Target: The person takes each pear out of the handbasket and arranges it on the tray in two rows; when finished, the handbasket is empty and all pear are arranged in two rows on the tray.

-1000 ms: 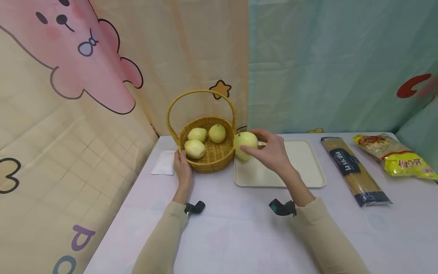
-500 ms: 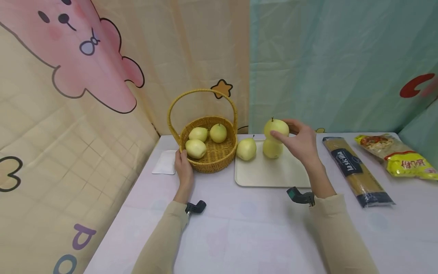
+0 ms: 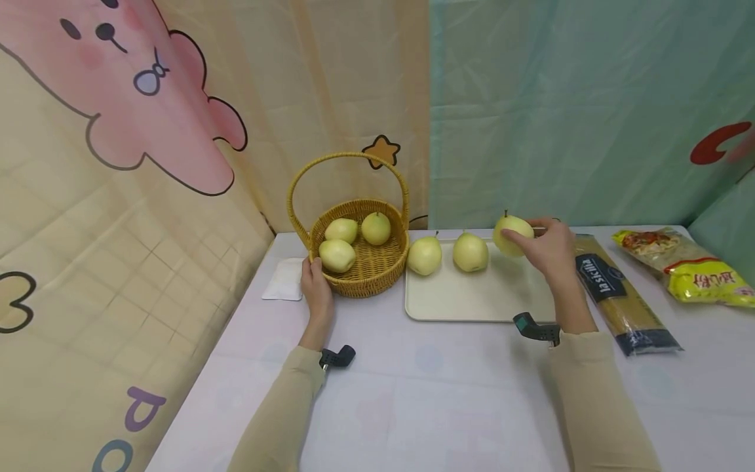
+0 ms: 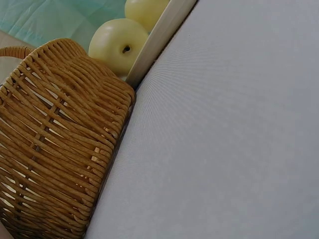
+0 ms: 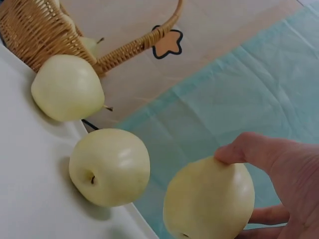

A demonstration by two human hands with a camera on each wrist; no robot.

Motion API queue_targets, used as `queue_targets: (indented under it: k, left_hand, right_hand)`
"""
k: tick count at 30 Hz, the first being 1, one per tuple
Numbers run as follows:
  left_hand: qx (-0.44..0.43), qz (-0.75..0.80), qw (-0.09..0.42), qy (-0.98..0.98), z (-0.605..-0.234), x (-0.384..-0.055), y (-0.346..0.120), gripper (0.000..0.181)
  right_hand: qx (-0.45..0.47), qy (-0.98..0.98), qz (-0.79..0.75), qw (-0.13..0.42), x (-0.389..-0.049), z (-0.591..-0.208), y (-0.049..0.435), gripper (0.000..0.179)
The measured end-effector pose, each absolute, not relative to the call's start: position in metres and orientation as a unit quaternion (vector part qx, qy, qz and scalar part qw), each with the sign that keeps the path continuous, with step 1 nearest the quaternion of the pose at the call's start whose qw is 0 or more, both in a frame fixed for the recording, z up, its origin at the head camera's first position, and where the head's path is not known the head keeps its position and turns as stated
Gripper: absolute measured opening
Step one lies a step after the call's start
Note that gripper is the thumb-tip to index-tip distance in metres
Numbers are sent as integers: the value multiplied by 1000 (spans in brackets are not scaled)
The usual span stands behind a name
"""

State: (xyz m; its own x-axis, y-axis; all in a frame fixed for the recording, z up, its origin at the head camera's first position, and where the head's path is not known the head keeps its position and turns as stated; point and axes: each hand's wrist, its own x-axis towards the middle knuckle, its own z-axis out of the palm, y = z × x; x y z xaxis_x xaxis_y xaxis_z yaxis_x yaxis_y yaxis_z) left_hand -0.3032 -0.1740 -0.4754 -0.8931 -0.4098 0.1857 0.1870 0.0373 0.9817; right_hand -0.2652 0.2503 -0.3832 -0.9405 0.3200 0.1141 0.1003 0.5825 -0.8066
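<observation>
My right hand [image 3: 550, 246] grips a pale yellow-green pear [image 3: 510, 236] above the right part of the cream tray [image 3: 466, 301]. In the right wrist view the thumb presses one side of that pear [image 5: 209, 199], and fingers show behind it. Two more pears sit on the tray: one beside the basket [image 3: 424, 255], the other in the middle [image 3: 470, 252]. My left hand [image 3: 316, 288] holds the near left side of the wicker basket [image 3: 368, 286], thumb at the rim. Inside the basket lie three pears [image 3: 337, 255]. The left wrist view shows the basket's woven wall [image 4: 60, 144].
Right of the tray lies a pack of spaghetti [image 3: 625, 295], partly behind the right hand. Farther right is a yellow noodle bag [image 3: 687, 267]. A white square pad [image 3: 284, 280] lies left of the basket. Printed curtains [image 3: 560, 118] hang behind the table.
The right hand has carried its pear rightward from beside the basket, past the middle pear, to above the tray's right part. The left hand and basket stay in place.
</observation>
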Motion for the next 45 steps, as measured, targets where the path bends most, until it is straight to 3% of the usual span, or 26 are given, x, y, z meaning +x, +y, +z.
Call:
queue_targets:
  k: [7, 10, 14, 20, 29, 37, 45]
  left_hand:
    - [82, -678, 232, -693, -480, -303, -172, 49]
    - [79, -682, 224, -692, -466, -292, -169, 48]
    - [75, -689, 208, -690, -444, -278, -165, 47]
    - [75, -687, 207, -693, -441, -275, -163, 46]
    - [82, -679, 204, -700, -439, -273, -163, 47]
    - [79, -677, 212, -700, -442, -276, -163, 47]
    - [79, -678, 205, -702, -445, -279, -166, 47]
  right_hand:
    - [-155, -903, 396, 68, -268, -398, 258, 86]
    - [-168, -910, 375, 53, -270, -404, 260, 87]
    - [-184, -915, 355, 55, -272, -411, 262, 88]
    - [-206, -909, 356, 71, -274, -417, 262, 90]
    - [-164, -884, 409, 154, -276, -421, 254, 70]
    - [-135, -910, 379, 102, -279, -422, 260, 90]
    - [-120, -910, 384, 97, -278, -416, 261, 91]
